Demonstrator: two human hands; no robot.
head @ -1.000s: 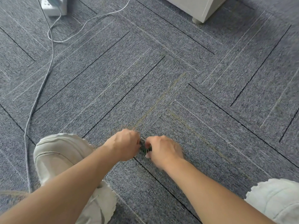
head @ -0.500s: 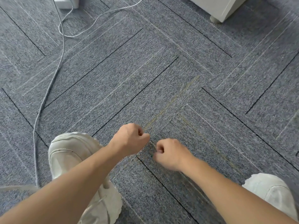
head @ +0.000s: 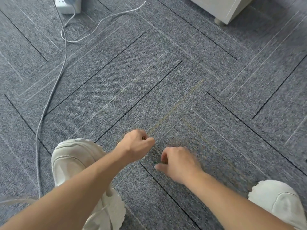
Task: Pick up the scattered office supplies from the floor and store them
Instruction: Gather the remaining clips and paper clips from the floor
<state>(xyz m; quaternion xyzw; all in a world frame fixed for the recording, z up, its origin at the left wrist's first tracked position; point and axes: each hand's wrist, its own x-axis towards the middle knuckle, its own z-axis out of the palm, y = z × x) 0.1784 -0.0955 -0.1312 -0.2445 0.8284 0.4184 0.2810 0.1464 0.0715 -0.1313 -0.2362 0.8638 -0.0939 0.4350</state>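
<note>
Item one: small green item (head: 155,162), low centre of frame, on the carpet (head: 166,80), pinched, so far as the blur lets us say, between the thumb (head: 157,167) and curled forefinger of the right hand (head: 180,163); a fingertip grip suits so tiny a piece lying in pile. Item two: small dark item (head: 143,138), glinting in the gap of the left hand (head: 135,146), fingers clenched round it, which we judge serves as a pouch for gathered pieces. Outward: left shoe (head: 78,163) and right shoe (head: 279,201), flanking the forearms; grey cable (head: 49,103), left side; white power strip (head: 68,4), upper left; pale cabinet (head: 224,7), upper right, perhaps the storage place. We find no readable brand, label or writing.
</note>
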